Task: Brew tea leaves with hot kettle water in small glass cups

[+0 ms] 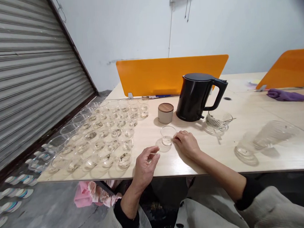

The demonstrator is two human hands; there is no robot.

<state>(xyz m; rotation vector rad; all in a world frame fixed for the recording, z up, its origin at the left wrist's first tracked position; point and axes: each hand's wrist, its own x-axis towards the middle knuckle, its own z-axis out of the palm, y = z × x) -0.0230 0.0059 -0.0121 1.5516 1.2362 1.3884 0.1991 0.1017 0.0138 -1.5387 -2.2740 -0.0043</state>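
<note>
A clear plastic cup [167, 140] stands on the table in front of me. My right hand [186, 142] has its fingertips closed at the cup's lower right side. To the left of the cup, my left hand [146, 163] hovers near the table's front part, thumb and forefinger curled with a gap between them. Behind the cup sits a small pale canister [165, 117] with a brown wood-look lid. Many clear cups [107, 160] with dark bits at the bottom stand in rows on the left of the table.
A black electric kettle [195, 99] stands behind my right hand. Beside it is a ribbed glass vessel [216, 122] with a strainer. Toppled stacked clear cups [272, 135] lie at the right. An orange divider [152, 75] and a purple cloth [287, 95] are farther back.
</note>
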